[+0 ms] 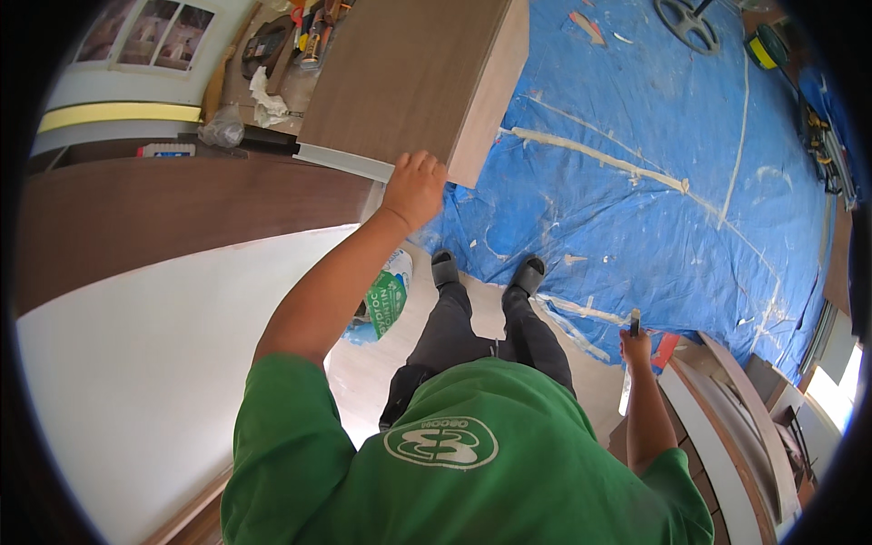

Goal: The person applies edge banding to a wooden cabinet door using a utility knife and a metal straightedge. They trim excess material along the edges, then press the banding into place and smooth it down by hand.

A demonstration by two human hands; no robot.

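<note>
My left hand reaches forward, its fingers curled over the near corner of a brown wooden cabinet. A pale strip runs along the cabinet's near edge, beside that hand. Down at my right side, my right hand is closed around a slim hand tool. Its dark end with a tan tip sticks up above the fist. A pale, blade-like length shows below the fist, but I cannot tell the tool's exact kind.
A blue tarpaulin with tape and white smears covers the floor ahead and right. A green-and-white bag stands by my left leg. Tools and crumpled paper lie left of the cabinet. Boards lean at right. A wheel-shaped base stands far off.
</note>
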